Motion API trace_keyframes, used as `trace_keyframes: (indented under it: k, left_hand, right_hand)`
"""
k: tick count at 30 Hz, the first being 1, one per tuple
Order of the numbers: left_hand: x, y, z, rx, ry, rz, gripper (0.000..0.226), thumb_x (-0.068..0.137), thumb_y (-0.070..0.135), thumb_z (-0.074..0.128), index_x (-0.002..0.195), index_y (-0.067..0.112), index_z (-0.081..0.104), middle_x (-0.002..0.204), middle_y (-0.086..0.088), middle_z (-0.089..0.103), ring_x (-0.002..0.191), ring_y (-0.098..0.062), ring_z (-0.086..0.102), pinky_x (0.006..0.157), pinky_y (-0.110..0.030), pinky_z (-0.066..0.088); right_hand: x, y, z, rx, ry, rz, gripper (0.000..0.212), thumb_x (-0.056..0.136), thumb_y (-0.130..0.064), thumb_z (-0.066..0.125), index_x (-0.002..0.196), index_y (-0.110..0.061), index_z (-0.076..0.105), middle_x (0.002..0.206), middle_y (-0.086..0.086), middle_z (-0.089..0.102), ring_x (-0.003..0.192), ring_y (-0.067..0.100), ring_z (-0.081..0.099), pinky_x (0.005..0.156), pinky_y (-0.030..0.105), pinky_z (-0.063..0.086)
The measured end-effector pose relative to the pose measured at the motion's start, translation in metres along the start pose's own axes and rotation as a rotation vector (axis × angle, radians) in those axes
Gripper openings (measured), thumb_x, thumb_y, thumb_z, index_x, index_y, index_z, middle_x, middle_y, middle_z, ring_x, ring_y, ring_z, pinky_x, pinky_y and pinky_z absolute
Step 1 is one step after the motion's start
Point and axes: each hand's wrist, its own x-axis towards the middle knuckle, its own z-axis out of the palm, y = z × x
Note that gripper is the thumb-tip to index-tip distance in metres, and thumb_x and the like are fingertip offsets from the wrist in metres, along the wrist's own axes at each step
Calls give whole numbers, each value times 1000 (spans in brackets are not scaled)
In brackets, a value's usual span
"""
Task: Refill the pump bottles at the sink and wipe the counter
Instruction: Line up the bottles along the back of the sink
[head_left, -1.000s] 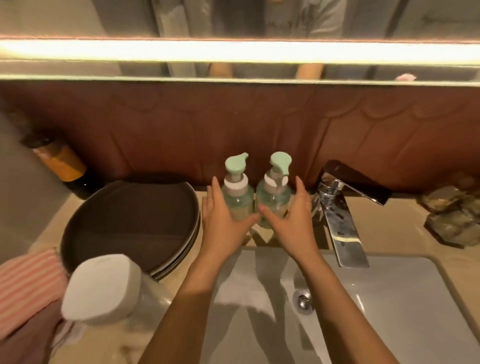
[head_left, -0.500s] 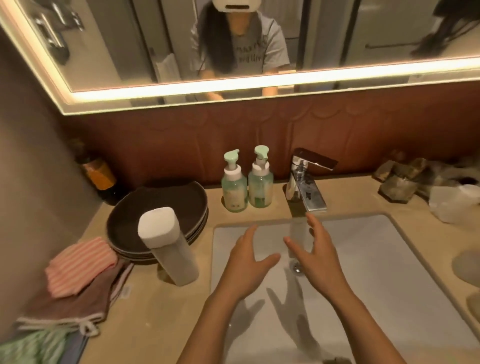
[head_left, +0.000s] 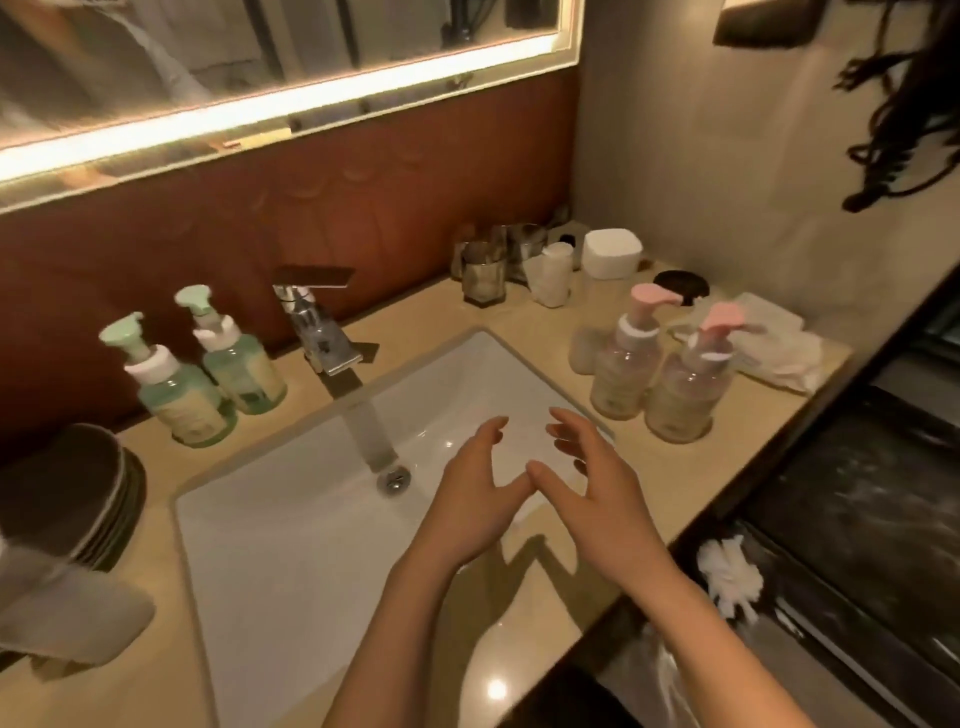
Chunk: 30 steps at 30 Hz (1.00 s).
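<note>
Here, the two green pump bottles (head_left: 179, 397) stand upright side by side on the worktop (head_left: 691, 467), behind the back left corner of the sink (head_left: 291, 545) and just left of the tap (head_left: 322, 325). Two pink-topped pump bottles (head_left: 626, 364) stand together by the sink's right edge. My left grip (head_left: 478, 499) and right grip (head_left: 597, 483) hover over the right part of the basin, both wide, fingers spread, holding nothing, thumb tips close together. Dark stacked plates (head_left: 67, 483) sit far left. A glass tumbler (head_left: 483, 278) and a white tub (head_left: 610, 254) sit toward the back right corner.
</note>
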Motion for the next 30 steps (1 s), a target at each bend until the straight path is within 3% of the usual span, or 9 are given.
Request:
trace_keyframes:
  k: [3, 6, 8, 10, 13, 17, 21, 26, 30]
  left_hand:
    - [16, 26, 31, -5, -65, 35, 67, 87, 41, 60, 144, 30, 26, 145, 5, 38, 130, -12, 38, 94, -22, 31]
    - [38, 50, 53, -32, -83, 56, 71, 86, 38, 63, 145, 29, 24, 145, 4, 39, 130, -13, 39, 93, -21, 32]
    - [55, 67, 64, -43, -72, 89, 68, 87, 33, 63, 143, 27, 26, 140, 9, 42, 125, -6, 41, 89, -12, 32]
    - [74, 85, 79, -83, -40, 123, 55, 88, 27, 63, 133, 34, 32, 118, 25, 45, 102, 11, 45, 74, 4, 31]
    - [103, 104, 101, -132, 76, 132, 42, 91, 20, 59, 112, 42, 30, 95, 39, 33, 81, 20, 41, 64, 9, 29]
    - [135, 113, 127, -152, 240, 113, 39, 90, 28, 61, 107, 53, 36, 103, 35, 46, 92, 16, 47, 72, 0, 32]
    - [155, 108, 138, -118, 310, 75, 43, 84, 20, 67, 97, 54, 44, 115, 20, 56, 103, 0, 52, 88, -21, 42]
    - [167, 98, 139, -123, 292, 27, 36, 82, 22, 69, 114, 31, 55, 114, 15, 61, 99, -2, 56, 83, -19, 47]
    - [162, 95, 134, -98, 291, 46, 40, 80, 22, 71, 114, 33, 53, 111, 16, 61, 97, -2, 54, 75, -14, 40]
  right_hand:
    - [-1, 13, -49, 21, 92, 28, 37, 88, -27, 62, 120, -41, 50, 113, -20, 57, 111, -4, 51, 94, 30, 47]
    - [9, 28, -94, -88, 207, 18, 15, 88, -26, 63, 102, -32, 64, 96, -20, 64, 97, -7, 56, 86, 23, 47]
    - [20, 38, -119, -123, 271, 22, 3, 88, -24, 64, 87, -25, 66, 84, -14, 66, 86, -4, 58, 76, 20, 43]
    - [34, 50, -140, -141, 309, 39, 8, 86, -25, 64, 80, -20, 65, 78, -9, 65, 80, 3, 59, 72, 27, 45]
    - [56, 67, -158, -161, 343, 45, 14, 82, -33, 64, 88, -21, 58, 89, -12, 60, 91, 13, 56, 78, 33, 47]
    - [83, 86, -169, -180, 316, 59, 42, 76, -38, 70, 111, -29, 49, 109, -18, 50, 112, 12, 45, 93, 37, 44]
    - [104, 97, -172, -228, 207, 18, 65, 73, -51, 67, 130, -26, 45, 129, -12, 49, 123, 12, 41, 102, 35, 37]
    - [117, 102, -170, -208, 186, 26, 57, 73, -44, 70, 124, -25, 54, 121, -8, 58, 117, 17, 49, 96, 37, 41]
    - [117, 101, -164, -171, 285, 34, 52, 69, -34, 78, 115, -22, 59, 110, -7, 59, 109, 16, 51, 83, 25, 35]
